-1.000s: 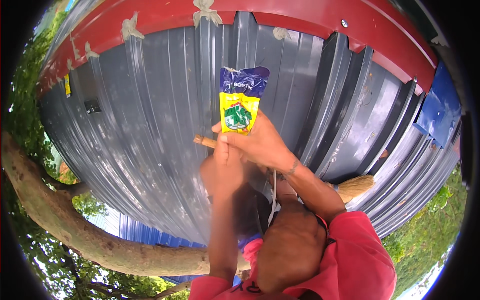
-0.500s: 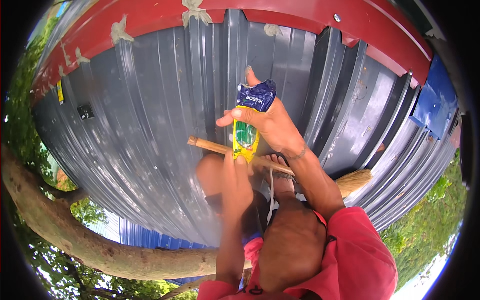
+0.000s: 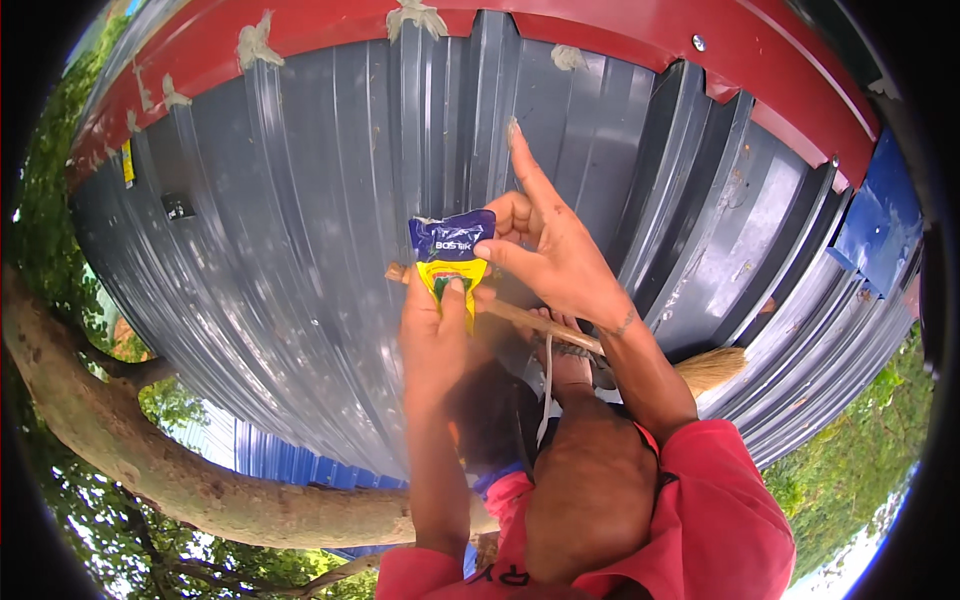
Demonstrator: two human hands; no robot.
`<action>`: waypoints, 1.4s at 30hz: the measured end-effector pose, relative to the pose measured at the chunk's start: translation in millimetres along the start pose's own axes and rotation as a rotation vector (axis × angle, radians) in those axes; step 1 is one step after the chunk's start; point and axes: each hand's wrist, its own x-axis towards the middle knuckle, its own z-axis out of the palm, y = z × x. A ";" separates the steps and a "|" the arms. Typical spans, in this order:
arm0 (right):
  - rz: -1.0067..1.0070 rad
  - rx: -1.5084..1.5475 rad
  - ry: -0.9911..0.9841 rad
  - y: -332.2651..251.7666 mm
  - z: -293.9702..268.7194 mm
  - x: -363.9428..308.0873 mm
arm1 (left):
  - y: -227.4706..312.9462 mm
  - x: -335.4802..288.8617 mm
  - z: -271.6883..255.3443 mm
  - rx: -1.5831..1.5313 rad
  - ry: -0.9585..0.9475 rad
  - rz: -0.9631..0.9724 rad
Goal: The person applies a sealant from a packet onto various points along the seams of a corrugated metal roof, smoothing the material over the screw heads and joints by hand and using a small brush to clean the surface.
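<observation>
A crumpled blue and yellow foil packet (image 3: 450, 238) with a torn-looking top edge is held up over the roof. My left hand (image 3: 428, 325) grips its lower part, the thumb pressed flat on the front. At its upper right edge, the thumb and curled fingers of my right hand (image 3: 568, 258) pinch the packet. The right index finger points away, up the roof, with a greyish smear on its tip. Below the hands, a wooden stick (image 3: 545, 325) lies slantwise over my foot.
Grey ribbed metal roofing (image 3: 330, 250) surrounds me, with red flashing (image 3: 600, 25) along the far edge, patched with dried grey sealant (image 3: 415, 18). A straw broom head (image 3: 712, 368) lies at right, near a blue sheet (image 3: 880, 220). A thick tree branch (image 3: 200, 490) crosses the lower left.
The packet has moved left and tilted. My right hand has shifted from wrapping its upper part to pinching its edge, index finger now extended. My left hand has risen slightly along the packet.
</observation>
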 end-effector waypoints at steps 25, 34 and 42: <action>-0.041 -0.280 -0.068 -10.1 -2.4 -0.2 | 12.2 3.6 -22.3 0.402 0.037 0.174; 0.018 -0.122 -0.161 -18.4 0.7 4.3 | 12.9 10.0 -29.3 0.510 0.018 0.251; 0.035 -0.115 -0.172 -21.3 1.7 7.6 | 17.1 15.6 -29.3 0.558 0.007 0.302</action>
